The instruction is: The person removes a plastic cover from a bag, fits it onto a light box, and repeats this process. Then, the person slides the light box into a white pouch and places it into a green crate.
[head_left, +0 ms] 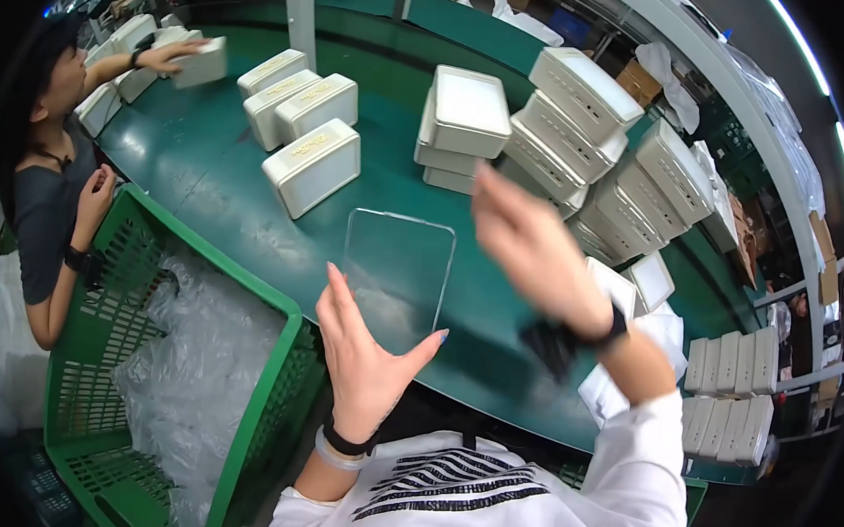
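My left hand holds a clear plastic cover with rounded corners, thumb and fingers on its opposite edges. The cover stands upright over the green table, and the tabletop shows through it. My right hand is smeared by motion and raised over the table, to the right of the cover. Whether its fingers hold anything does not show. Just beyond it is a stack of cream boxes with pale rectangular faces. A second stack of cream boxes leans close by on the right.
A green basket filled with crumpled clear plastic stands at the left by the table. Several cream boxes stand on the green table. At far left a person touches another box. More boxes line the right edge.
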Demonstrator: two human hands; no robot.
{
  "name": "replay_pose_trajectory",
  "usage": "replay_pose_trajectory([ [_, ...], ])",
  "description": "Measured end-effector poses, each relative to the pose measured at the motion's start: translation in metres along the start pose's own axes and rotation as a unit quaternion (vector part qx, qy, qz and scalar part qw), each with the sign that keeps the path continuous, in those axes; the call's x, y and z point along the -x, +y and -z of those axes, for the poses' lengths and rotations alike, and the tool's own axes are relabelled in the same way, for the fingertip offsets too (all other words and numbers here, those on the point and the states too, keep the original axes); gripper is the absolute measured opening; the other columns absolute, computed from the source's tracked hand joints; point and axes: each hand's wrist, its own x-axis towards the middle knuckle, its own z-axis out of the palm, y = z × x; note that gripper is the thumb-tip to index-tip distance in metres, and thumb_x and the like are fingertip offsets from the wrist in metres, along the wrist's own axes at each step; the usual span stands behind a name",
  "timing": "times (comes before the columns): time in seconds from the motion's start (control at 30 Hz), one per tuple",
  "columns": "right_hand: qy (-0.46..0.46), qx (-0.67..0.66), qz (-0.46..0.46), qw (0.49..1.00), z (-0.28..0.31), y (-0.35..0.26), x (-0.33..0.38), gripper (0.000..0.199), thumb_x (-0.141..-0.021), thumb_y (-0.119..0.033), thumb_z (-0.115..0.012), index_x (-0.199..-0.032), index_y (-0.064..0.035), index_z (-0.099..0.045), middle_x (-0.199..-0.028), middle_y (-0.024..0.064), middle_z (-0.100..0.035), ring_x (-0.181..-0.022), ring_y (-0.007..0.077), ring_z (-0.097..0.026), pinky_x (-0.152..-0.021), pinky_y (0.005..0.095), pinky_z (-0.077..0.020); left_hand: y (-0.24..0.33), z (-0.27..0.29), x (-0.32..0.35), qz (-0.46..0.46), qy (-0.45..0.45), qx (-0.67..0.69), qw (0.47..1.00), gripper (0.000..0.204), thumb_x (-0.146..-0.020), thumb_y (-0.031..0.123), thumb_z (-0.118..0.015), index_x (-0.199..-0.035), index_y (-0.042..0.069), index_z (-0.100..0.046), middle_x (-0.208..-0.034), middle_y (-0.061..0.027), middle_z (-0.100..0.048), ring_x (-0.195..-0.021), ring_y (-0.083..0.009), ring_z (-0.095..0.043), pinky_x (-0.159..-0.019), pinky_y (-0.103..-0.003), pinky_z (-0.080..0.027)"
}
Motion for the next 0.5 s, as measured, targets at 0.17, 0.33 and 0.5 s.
replay_pose_trajectory([
  [0.17, -0.027, -0.309, -0.114, 0.944, -0.021, 0.028, 0.116, 0.091, -0.083, -0.009, -0.063, -0.15, -0.0051, -0.002, -0.149, 0.0192, -0.027, -0.135, 0.0284, -0.033, -0.108, 0.0388, -0.0297, 0.029, -0.052, 0.008, -0.003, -0.079, 0.129, 0.988, 0.108, -0.071, 0.022, -0.081, -0.147, -0.002, -0.009, -0.138, -0.0252, -0.029, -0.125, -0.0385, -0.039, -0.103, -0.042, -0.034],
  [0.33, 0.157, 0.032, -0.102, 0.982, -0.015, 0.066, 0.147, 0.111, -0.073, -0.021, -0.077, -0.149, -0.0039, 0.002, -0.149, 0.0241, -0.02, -0.135, 0.037, -0.029, -0.109, 0.0431, -0.0276, 0.066, -0.073, 0.035, 0.14, -0.245, 0.49, 0.825, 0.089, -0.085, 0.022, -0.068, -0.147, -0.001, -0.008, -0.147, -0.0259, -0.021, -0.138, -0.0396, -0.026, -0.108, -0.042, -0.026],
  [0.5, 0.223, 0.057, -0.064, 0.971, 0.01, 0.102, 0.18, 0.117, -0.064, -0.03, -0.083, -0.149, -0.0025, -0.007, -0.146, 0.0267, -0.02, -0.132, 0.0416, -0.029, -0.107, 0.0446, -0.0291, 0.099, -0.091, 0.054, -0.002, -0.374, 0.373, 0.849, 0.08, -0.089, 0.026, -0.062, -0.146, -0.002, -0.014, -0.148, -0.0265, -0.024, -0.138, -0.0374, -0.027, -0.109, -0.042, -0.023],
])
